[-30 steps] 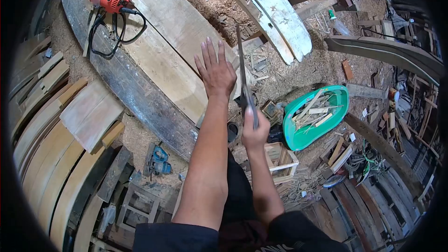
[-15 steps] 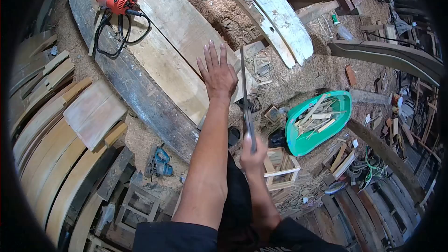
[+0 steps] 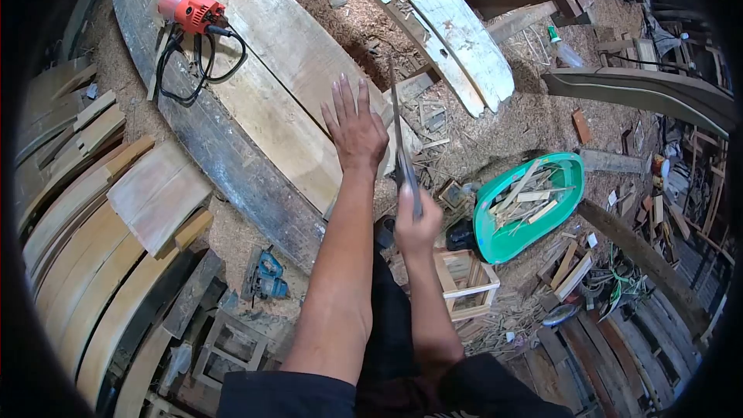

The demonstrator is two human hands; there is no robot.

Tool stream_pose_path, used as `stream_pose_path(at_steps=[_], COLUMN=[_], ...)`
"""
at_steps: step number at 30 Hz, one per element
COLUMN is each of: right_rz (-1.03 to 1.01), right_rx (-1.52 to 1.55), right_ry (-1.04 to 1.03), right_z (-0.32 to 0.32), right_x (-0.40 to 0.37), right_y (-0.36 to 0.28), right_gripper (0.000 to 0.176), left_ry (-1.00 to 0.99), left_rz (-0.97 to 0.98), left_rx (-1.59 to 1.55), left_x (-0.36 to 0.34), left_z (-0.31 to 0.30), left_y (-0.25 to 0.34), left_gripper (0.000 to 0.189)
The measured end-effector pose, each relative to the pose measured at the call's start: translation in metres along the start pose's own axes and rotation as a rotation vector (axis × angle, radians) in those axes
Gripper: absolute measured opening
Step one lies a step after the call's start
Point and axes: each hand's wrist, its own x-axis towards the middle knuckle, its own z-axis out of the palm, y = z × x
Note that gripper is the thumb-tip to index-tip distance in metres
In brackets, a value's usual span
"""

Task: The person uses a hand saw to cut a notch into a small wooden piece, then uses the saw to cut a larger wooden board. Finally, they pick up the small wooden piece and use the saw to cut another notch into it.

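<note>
My left hand (image 3: 358,135) lies flat on a pale wooden board (image 3: 294,54), fingers spread and pointing away from me. Just right of it, my right hand (image 3: 418,220) is closed round the near end of a long, narrow saw (image 3: 401,139). The saw's blade stretches away beside the board's right edge, and its far tip is over the sawdust. Whether the teeth touch the wood cannot be made out. A second pale board (image 3: 271,116) lies alongside, on a dark, worn plank (image 3: 224,155).
A red power tool (image 3: 197,11) with a black cord rests on the boards. A green tub (image 3: 530,240) of offcuts stands at right, near a small wooden frame (image 3: 472,290). A blue power tool (image 3: 269,275) lies lower left. Curved timbers (image 3: 101,263) are stacked at left.
My right hand and the saw have moved forward, away from my body. My left hand stays flat on the board. The view has shifted slightly.
</note>
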Motion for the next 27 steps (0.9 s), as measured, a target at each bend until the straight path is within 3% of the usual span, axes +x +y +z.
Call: stream_pose_path(at_steps=[2,6,12,16,19,22,25,27], right_rz=[-0.012,0.044,0.213,0.108,0.055,0.159,0.044,0.076], right_rx=[-0.058,0.034,0.19,0.107,0.028,0.079,0.013,0.022], right_ry=[-0.016,-0.012,-0.095,-0.027,-0.014,-0.045,-0.039,-0.008], right_z=[0.01,-0.017,0.01,-0.01,-0.008,0.008,-0.008,-0.018], right_x=[0.017,-0.061,0.028,-0.054,-0.045,0.026,-0.017,-0.048], right_y=[0.002,0.008,-0.018,0.013,0.005,-0.022,-0.006,-0.008], right_gripper=[0.024,0.028,0.029,0.032,0.031,0.031,0.038,0.034], left_ry=[-0.009,-0.006,0.0,0.005,0.007,0.032,0.004,0.011], left_rz=[-0.005,-0.002,-0.006,-0.003,-0.012,-0.004,-0.012,-0.017], left_rx=[-0.003,-0.012,-0.022,-0.056,-0.094,-0.09,-0.065,-0.082], left_x=[-0.005,-0.003,-0.003,-0.002,-0.002,-0.003,-0.002,0.001], left_z=[-0.001,0.001,-0.002,-0.002,-0.002,-0.003,-0.002,0.0], left_y=[0.0,0.0,0.0,-0.002,-0.003,0.0,0.0,0.002], left_gripper=[0.059,0.059,0.058,0.057,0.056,0.054,0.053,0.054])
